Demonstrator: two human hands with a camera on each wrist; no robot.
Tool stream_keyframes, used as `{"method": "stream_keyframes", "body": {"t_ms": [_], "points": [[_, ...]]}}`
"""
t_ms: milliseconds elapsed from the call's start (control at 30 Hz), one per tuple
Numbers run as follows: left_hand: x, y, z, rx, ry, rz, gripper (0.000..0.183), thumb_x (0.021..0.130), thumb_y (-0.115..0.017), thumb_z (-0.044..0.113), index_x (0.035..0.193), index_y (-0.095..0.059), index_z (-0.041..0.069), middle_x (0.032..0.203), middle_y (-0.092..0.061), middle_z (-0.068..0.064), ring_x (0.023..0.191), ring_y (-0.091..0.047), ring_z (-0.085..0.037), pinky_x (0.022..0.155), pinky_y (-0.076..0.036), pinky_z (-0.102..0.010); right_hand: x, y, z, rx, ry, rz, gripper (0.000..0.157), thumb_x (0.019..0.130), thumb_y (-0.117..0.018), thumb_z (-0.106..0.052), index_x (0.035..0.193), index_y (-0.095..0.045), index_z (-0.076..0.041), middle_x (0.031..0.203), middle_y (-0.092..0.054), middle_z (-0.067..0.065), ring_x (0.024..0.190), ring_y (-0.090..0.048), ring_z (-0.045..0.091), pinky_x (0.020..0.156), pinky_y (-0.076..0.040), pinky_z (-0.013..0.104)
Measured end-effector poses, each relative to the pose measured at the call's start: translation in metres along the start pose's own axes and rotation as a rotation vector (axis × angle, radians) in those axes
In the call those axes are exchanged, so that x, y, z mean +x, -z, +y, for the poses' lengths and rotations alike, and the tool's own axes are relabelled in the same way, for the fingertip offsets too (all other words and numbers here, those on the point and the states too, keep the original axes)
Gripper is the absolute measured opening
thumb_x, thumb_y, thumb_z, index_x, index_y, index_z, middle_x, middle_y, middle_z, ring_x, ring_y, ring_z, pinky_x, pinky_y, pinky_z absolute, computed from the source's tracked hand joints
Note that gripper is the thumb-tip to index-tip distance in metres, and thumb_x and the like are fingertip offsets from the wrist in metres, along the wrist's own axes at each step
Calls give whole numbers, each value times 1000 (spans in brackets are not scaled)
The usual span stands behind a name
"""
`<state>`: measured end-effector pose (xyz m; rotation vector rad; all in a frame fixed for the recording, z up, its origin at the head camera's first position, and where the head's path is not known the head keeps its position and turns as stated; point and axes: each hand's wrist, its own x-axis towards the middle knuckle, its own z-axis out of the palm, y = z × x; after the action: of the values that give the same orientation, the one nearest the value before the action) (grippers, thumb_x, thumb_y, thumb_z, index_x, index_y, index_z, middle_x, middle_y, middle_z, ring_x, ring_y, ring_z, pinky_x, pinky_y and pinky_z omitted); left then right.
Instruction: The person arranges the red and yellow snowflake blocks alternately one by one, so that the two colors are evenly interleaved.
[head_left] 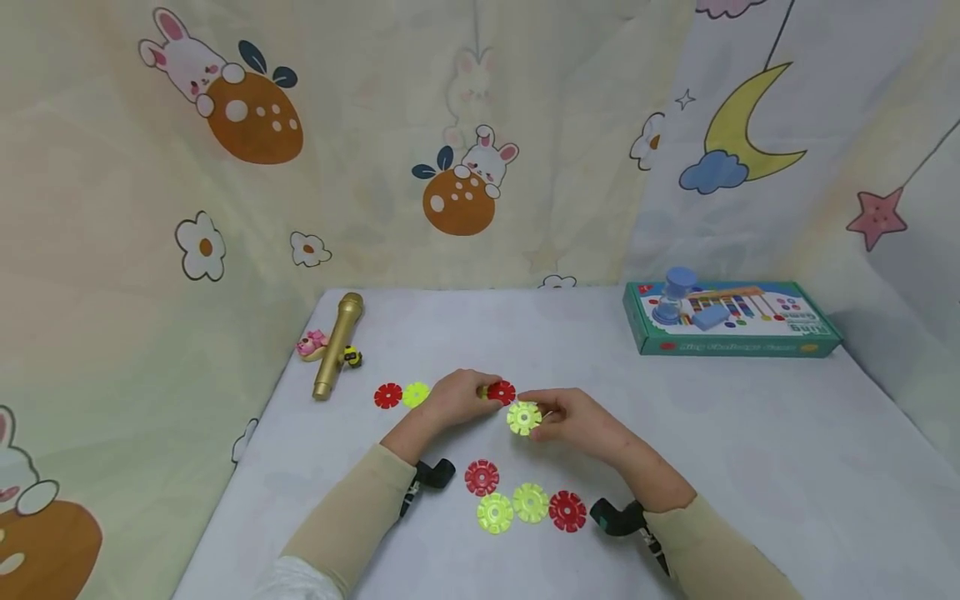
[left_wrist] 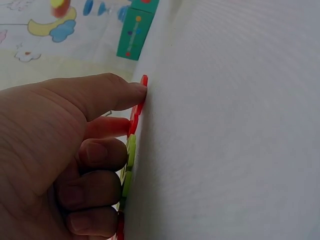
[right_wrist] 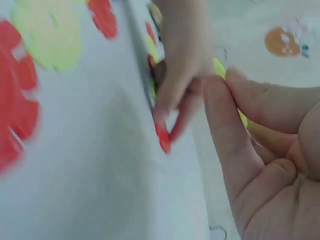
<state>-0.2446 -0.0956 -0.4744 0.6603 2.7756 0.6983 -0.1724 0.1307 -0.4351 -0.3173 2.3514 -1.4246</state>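
Note:
My left hand [head_left: 459, 398] pinches a red interlocking disc [head_left: 501, 392] at the right end of a row, thumb and finger at its rim. The row's left end shows a red disc [head_left: 387, 396] and a yellow-green disc [head_left: 416, 395]; the hand hides its middle. In the left wrist view, more green discs [left_wrist: 131, 151] run under the curled fingers. Just to the right, my right hand [head_left: 579, 422] holds a yellow-green interlocking disc [head_left: 524, 418] between thumb and fingers. This disc is close to the red one and slightly nearer me.
Nearer me lie loose discs: a red one [head_left: 482, 477], yellow-green ones [head_left: 495, 513] and another red one [head_left: 567, 511]. A gold microphone-shaped item [head_left: 337, 346] with small figures beside it is at the back left. A green box [head_left: 735, 321] carrying a blue sand timer [head_left: 677, 293] stands back right.

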Motion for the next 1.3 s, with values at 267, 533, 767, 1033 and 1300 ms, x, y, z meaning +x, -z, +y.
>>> {"method": "stream_keyframes", "body": {"t_ms": [267, 533, 767, 1033, 1300], "points": [[0, -1, 0, -9, 6, -4, 49, 83, -69, 41, 129, -60, 25, 93, -61, 8, 83, -51, -12, 66, -44, -27, 37, 15, 13, -123, -103, 213, 51, 80, -76, -18, 128, -58, -10, 96, -57, 6, 79, -54, 20, 67, -50, 28], [0, -3, 0, -11, 7, -2, 50, 83, -70, 41, 128, -60, 25, 94, -61, 8, 83, -51, -12, 67, -44, -27, 59, 4, 27, -351, -133, 227, 55, 75, -80, -26, 124, -60, -12, 97, -56, 6, 87, -49, 21, 73, -46, 32], [-1, -1, 3, 3, 17, -7, 52, 83, -69, 42, 131, -58, 25, 107, -63, 6, 88, -51, -11, 71, -45, -27, 55, 5, 30, -380, -153, 266, 36, 77, -78, -20, 110, -65, -11, 104, -54, 8, 93, -49, 23, 81, -48, 36], [12, -1, 22, 18, -8, -25, 56, 81, -71, 42, 131, -58, 22, 119, -62, 3, 101, -54, -14, 80, -47, -33, 55, 11, 32, -377, -131, 257, 32, 78, -77, -20, 107, -66, -10, 105, -54, 8, 95, -49, 23, 84, -47, 38], [26, -11, 32, 28, -68, -60, 52, 82, -69, 46, 128, -61, 23, 120, -62, 4, 105, -54, -13, 82, -45, -30, 54, 9, 35, -350, -117, 254, 30, 78, -77, -18, 105, -67, -9, 104, -53, 8, 95, -48, 24, 83, -45, 39]]}}
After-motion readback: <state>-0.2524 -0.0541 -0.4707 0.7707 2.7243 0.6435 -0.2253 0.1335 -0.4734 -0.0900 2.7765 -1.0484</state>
